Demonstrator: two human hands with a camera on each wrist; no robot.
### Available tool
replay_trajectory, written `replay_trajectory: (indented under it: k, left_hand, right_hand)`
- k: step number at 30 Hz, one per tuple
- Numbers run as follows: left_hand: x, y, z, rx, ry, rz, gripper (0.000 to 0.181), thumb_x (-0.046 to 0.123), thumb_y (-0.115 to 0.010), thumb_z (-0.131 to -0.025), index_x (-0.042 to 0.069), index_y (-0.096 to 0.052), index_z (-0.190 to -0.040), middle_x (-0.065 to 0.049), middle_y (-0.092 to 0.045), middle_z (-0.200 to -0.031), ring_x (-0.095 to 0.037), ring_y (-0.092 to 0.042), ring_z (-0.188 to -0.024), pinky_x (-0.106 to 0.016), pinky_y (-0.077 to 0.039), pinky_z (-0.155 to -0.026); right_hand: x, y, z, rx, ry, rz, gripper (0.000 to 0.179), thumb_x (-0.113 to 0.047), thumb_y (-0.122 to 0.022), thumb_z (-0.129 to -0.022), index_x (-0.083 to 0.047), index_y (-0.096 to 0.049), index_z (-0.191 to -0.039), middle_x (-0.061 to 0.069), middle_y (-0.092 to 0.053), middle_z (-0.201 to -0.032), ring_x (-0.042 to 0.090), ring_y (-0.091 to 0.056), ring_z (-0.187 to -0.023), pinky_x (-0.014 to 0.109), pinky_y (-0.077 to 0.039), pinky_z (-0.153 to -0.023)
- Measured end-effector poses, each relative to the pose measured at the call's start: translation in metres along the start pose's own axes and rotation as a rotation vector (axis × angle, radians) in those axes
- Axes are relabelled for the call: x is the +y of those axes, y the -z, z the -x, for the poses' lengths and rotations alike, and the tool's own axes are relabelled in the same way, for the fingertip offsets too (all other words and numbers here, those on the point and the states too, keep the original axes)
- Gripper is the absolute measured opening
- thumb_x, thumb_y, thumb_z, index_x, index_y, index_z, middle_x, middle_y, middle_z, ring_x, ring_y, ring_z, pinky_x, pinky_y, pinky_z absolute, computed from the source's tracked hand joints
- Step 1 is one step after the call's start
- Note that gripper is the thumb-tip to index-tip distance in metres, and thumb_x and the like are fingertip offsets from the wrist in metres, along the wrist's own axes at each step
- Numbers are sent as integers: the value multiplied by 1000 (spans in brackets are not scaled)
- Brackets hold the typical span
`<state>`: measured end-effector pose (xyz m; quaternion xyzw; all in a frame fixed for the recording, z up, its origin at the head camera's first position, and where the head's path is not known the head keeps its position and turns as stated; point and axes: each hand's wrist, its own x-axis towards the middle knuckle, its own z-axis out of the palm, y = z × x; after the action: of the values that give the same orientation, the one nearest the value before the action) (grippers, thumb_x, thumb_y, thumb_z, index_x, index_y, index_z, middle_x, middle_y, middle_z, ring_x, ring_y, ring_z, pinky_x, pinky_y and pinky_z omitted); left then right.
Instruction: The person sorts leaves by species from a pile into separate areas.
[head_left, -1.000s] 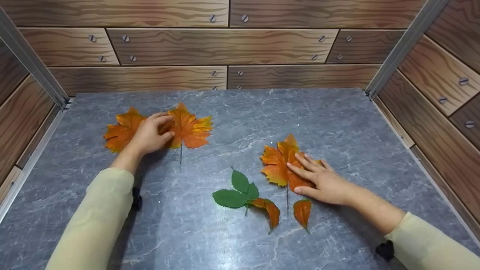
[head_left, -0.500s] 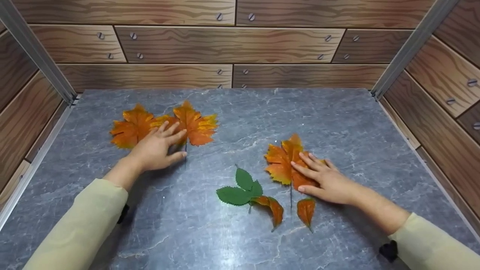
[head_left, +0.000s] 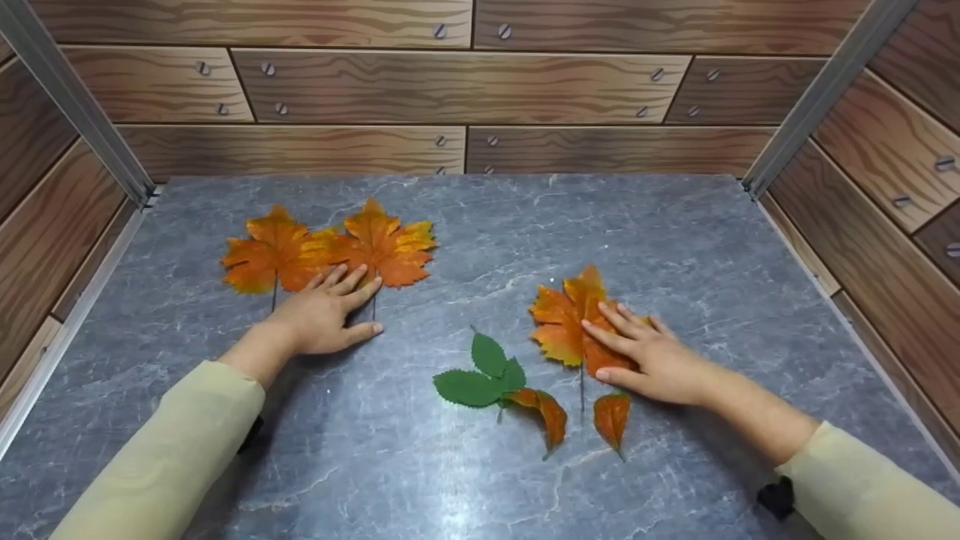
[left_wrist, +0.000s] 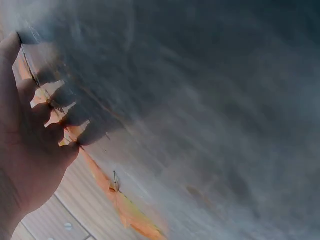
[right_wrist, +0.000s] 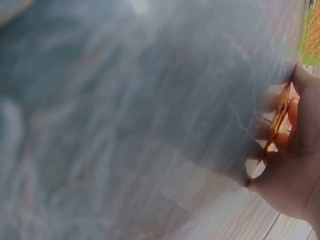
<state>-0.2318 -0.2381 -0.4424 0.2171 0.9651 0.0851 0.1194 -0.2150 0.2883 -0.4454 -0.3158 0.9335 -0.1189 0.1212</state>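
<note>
Two orange maple leaves lie side by side at the back left: the left maple leaf [head_left: 262, 251] and the middle maple leaf [head_left: 386, 244], their inner edges overlapping. My left hand [head_left: 319, 319] lies with spread fingers over their lower edges, the thumb beside the middle leaf's stem. In the left wrist view, the fingertips of my left hand [left_wrist: 40, 135] touch down along the leaf edge. My right hand [head_left: 660, 364] rests flat with spread fingers on the right maple leaf [head_left: 559, 326], covering its right side. The right wrist view shows that leaf [right_wrist: 277, 122] under the fingers.
A green leaf sprig [head_left: 469, 388] lies at the centre, with a curled orange-brown leaf [head_left: 551, 420] overlapping it. A small orange-brown leaf [head_left: 612, 418] sits below my right hand. Wood-patterned walls [head_left: 450, 86] enclose the grey marbled table [head_left: 390, 465] at the back and sides.
My left hand has uncurled its fingers, spread them and slid down toward me, uncovering more of the two left leaves. My right hand stays on its leaf. The head view has shifted slightly.
</note>
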Motion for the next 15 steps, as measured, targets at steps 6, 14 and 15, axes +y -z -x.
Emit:
replay_trajectory:
  k: [6, 14, 15]
  left_hand:
    - [1, 0, -1, -2, -5, 9, 85, 68, -45, -106, 20, -19, -171, -14, -10, -176, -45, -5, -161, -63, -7, -128]
    - [2, 1, 3, 12, -12, 0, 85, 70, -42, -106, 19, -21, -171, -16, -12, -176, -47, -7, -160, -64, -9, -127]
    - [2, 1, 3, 12, -12, 2, 86, 70, -42, -106, 19, -21, -171, -16, -12, -176, -47, -7, -160, -65, -9, -127]
  right_hand:
    - [0, 2, 3, 6, -2, -5, 76, -62, -53, -106, -28, -29, -170, 11, -11, -177, 42, -9, -161, 76, -5, -121]
    - [-1, 5, 3, 38, 30, -34, 76, -59, -57, -106, -26, -30, -169, 12, -14, -176, 43, -13, -160, 76, -11, -121]
    - [-2, 7, 4, 46, 34, -46, 77, -59, -57, -106, -27, -30, -169, 12, -14, -177, 43, -14, -160, 75, -13, -121]
